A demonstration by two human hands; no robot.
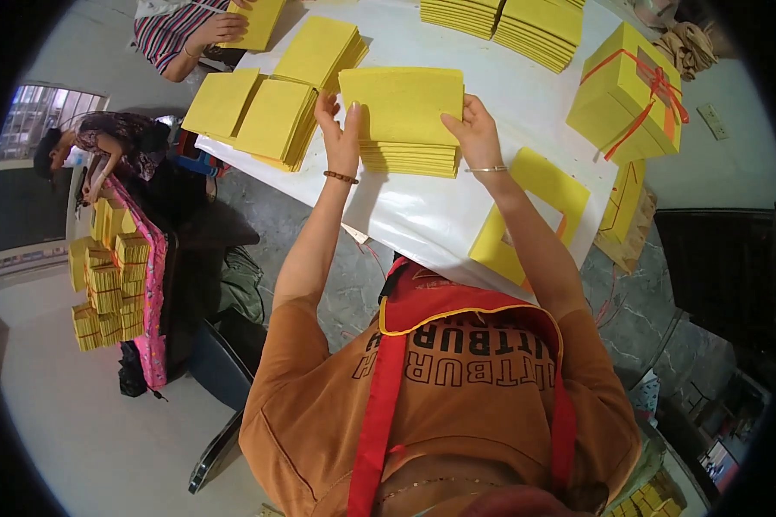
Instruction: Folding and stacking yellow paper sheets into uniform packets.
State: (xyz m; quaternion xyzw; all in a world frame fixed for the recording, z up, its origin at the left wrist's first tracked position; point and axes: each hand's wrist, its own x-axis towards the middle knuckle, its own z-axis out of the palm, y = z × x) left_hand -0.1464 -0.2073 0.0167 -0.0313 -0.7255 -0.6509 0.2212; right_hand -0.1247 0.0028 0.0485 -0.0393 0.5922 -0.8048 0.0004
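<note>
A bundle of flat, folded yellow cardboard pieces lies over a neat stack of similar yellow pieces near the table's front edge. My left hand is at the bundle's left edge, its thumb upright against the side and its fingers partly behind it. On the other side, my right hand grips the right edge, thumb on the front face and fingers behind. To the left stand more yellow stacks. A flat yellow piece with a window cutout lies under my right forearm.
The table has a white covering. Further yellow stacks stand at its far side, with a ribbon-tied yellow box at the right. Another person's hand holds yellow pieces at far left. A second person bends beside tied bundles at left.
</note>
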